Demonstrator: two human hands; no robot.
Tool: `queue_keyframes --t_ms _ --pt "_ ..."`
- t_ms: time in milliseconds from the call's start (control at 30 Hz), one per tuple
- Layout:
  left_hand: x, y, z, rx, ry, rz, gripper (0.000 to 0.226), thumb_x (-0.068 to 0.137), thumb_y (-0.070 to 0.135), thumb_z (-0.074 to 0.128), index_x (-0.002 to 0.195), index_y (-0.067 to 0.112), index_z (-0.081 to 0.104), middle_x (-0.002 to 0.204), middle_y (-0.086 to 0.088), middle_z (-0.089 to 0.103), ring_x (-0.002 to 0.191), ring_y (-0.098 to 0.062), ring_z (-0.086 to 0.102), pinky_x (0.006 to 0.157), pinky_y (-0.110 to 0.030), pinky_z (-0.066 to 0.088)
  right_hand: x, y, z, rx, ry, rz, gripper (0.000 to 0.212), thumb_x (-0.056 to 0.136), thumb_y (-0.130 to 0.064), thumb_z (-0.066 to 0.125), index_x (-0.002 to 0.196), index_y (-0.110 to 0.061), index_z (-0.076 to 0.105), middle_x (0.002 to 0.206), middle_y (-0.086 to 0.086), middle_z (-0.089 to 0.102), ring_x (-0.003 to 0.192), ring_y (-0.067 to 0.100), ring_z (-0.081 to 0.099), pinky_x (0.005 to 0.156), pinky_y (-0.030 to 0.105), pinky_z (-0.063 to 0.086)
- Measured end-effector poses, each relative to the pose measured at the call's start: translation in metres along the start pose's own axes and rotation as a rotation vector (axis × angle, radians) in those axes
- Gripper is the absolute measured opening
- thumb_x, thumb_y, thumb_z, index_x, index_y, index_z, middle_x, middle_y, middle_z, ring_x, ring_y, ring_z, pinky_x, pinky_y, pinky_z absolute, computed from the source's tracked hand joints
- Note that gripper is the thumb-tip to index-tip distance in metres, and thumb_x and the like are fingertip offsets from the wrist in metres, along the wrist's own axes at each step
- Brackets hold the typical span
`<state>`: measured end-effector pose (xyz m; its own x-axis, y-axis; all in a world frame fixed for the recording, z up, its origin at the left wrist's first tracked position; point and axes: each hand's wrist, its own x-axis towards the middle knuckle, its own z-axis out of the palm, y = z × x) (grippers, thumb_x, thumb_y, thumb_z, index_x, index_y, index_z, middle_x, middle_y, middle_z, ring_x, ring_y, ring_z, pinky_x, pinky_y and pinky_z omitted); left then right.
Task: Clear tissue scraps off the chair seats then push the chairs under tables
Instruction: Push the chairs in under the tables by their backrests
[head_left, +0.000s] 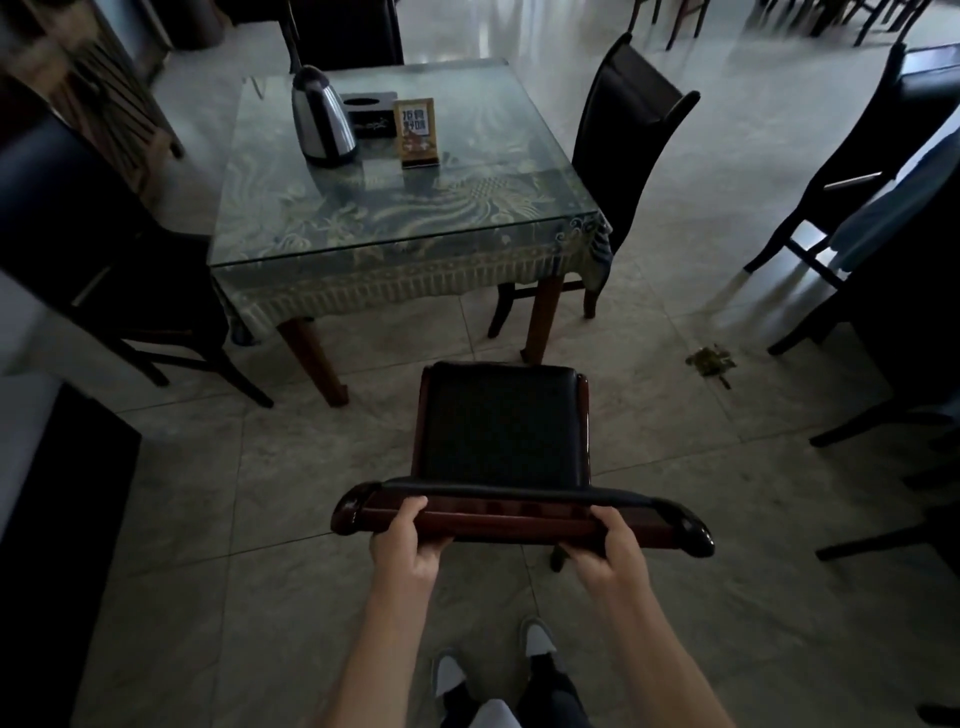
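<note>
left hand (402, 540) + right hand (613, 545) both wrapped round the chair (498, 426) top rail | seat just ahead of them, no scraps showing, table (363, 244) further on | looks solid wood, heavyish, glossy rail maybe slick so grip wide

The chair (501, 426) stands at the middle of the floor (234, 519), its seat toward 12 o'clock and its backrest toward 6. The left grip (408, 540) and right grip (610, 551) hold the top rail, well apart. The bench (405, 208) stands at 12 o'clock from the chair, apart from it. On the bench a kettle (322, 117) sits at 9 o'clock from a sign stand (417, 132), with a tissue box (370, 111) behind and between them. Other chairs flank the bench at 3 (623, 145) and 9 o'clock (93, 244). Debris (711, 361) lies on the floor at 2 o'clock from the chair.
</note>
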<state>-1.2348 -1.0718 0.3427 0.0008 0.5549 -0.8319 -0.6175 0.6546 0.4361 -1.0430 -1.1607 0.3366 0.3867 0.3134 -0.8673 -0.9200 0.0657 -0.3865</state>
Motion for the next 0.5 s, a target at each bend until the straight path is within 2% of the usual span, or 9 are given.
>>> queue_keyframes --t_ms 133,200,267,367,433,500 --pt "0.003 -0.005 -0.002 -0.049 0.029 0.003 0.046 0.085 -0.001 0.066 0.129 0.012 0.056 0.124 -0.019 0.063 0.109 -0.037 0.062 0.081 -0.053 0.054 0.005 -0.008 0.003 -0.041 -0.057 0.017 0.036 0.091 -0.001 0.054 0.127 0.0 0.047 0.125 0.026 0.057 0.116 0.042 0.056 0.095 0.056 0.047" --pt "0.004 -0.003 -0.004 -0.064 0.037 0.022 0.038 0.087 -0.001 0.064 0.122 0.012 0.059 0.12 -0.018 0.064 0.104 -0.035 0.063 0.079 -0.052 0.054 0.006 -0.007 0.009 -0.067 -0.077 0.05 0.037 0.091 -0.001 0.055 0.127 0.0 0.048 0.125 0.025 0.058 0.113 0.041 0.058 0.087 0.053 0.049" --pt "0.005 -0.001 -0.008 -0.084 0.053 0.039 0.041 0.087 0.0 0.065 0.126 0.011 0.057 0.119 -0.017 0.064 0.103 -0.034 0.063 0.075 -0.051 0.054 0.006 -0.005 0.017 -0.094 -0.106 0.061 0.031 0.091 0.0 0.055 0.121 0.001 0.051 0.12 0.024 0.059 0.106 0.039 0.06 0.079 0.051 0.051" --pt "0.004 0.0 -0.015 -0.1 0.079 0.049 0.048 0.087 0.002 0.066 0.133 0.009 0.055 0.122 -0.018 0.064 0.109 -0.035 0.062 0.089 -0.055 0.053 0.009 -0.003 0.026 -0.133 -0.111 0.083 0.026 0.092 -0.001 0.055 0.117 -0.002 0.052 0.11 0.022 0.061 0.102 0.037 0.061 0.071 0.049 0.05" --pt "0.006 0.0 -0.018 -0.112 0.098 0.062 0.047 0.088 0.003 0.066 0.133 0.008 0.054 0.122 -0.019 0.063 0.11 -0.035 0.062 0.099 -0.057 0.049 0.011 0.0 0.031 -0.163 -0.115 0.091 0.027 0.091 -0.001 0.057 0.118 -0.002 0.053 0.114 0.024 0.062 0.109 0.04 0.06 0.071 0.049 0.051" --pt "0.008 0.002 -0.02 -0.125 0.108 0.077 0.047 0.088 0.004 0.066 0.134 0.008 0.054 0.121 -0.019 0.063 0.11 -0.035 0.062 0.101 -0.057 0.048 0.012 0.002 0.035 -0.181 -0.114 0.097 0.027 0.09 0.0 0.058 0.117 -0.002 0.055 0.12 0.024 0.061 0.117 0.041 0.058 0.078 0.05 0.052"
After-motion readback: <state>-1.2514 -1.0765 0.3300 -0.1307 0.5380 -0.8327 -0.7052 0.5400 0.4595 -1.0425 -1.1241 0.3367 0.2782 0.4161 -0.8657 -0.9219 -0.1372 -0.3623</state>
